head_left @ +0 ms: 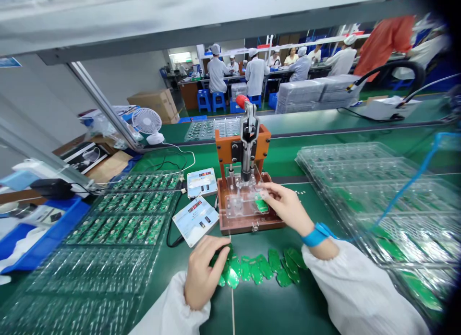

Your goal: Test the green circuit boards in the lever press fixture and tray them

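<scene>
Your right hand (284, 205) is at frame centre, reaching into the jig (237, 225), with fingers drawn together and pinching the right edge of a green board (261, 204) that lies on the jig's clear plate, just below the clamp (248, 133). A blue strap (317, 234) circles that wrist. Your left hand (201, 270) sits at lower centre, fingers curled down onto the left end of a row of loose boards (262, 270) on the green mat; you cannot tell whether it grips one. Two meters (196, 220) lie just left of the jig. Filled trays (133, 210) stretch to the left of the frame and clear trays (360, 181) stack on the right.
</scene>
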{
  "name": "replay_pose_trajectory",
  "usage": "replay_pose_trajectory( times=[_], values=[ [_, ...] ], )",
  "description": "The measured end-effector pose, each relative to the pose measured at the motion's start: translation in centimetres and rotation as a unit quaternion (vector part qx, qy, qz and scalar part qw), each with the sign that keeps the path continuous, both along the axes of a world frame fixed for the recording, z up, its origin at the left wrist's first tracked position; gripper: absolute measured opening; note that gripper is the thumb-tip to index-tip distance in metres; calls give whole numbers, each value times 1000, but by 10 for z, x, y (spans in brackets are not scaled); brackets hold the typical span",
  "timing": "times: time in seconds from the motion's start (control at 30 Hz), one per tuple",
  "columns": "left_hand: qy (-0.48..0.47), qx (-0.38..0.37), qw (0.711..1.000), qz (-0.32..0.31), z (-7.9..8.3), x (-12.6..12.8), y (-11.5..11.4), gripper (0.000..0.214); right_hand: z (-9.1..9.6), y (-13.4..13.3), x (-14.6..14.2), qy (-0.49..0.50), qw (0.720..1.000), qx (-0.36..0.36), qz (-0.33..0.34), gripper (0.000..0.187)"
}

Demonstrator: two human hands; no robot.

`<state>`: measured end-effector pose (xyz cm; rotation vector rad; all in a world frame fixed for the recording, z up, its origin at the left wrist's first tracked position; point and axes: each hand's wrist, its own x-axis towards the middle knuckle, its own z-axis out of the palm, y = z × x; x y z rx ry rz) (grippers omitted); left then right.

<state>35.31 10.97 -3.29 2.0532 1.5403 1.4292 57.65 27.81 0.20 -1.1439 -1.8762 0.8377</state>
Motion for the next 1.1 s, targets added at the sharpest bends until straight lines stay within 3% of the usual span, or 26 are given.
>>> replay_pose_trajectory(
  times=[0.27,0.53,0.63,0.77,0.87,1.0,1.1],
  values=[
    [1,5,1000,10,1,3,1,21,-11,2,-10,-8,1000,6,-20,32],
    [-10,13,999,28,-5,1,2,20,-13,-7,-3,106,993,-28,-54,41],
    [-17,8,999,48,1,1,5,16,-16,-7,3,147,986,-51,-59,46],
    [-38,-8,996,82,20,-3,30,15,-17,-6,4,177,982,-49,-47,40],
    [-57,-75,992,83,32,-5,63,13,-17,-5,3,182,982,-38,-24,41],
    [-49,-136,986,76,35,-1,100,22,-23,-1,4,177,984,-35,5,49],
    [-23,-145,987,70,33,2,112,27,-27,2,4,170,985,-29,17,48]
  ],
)
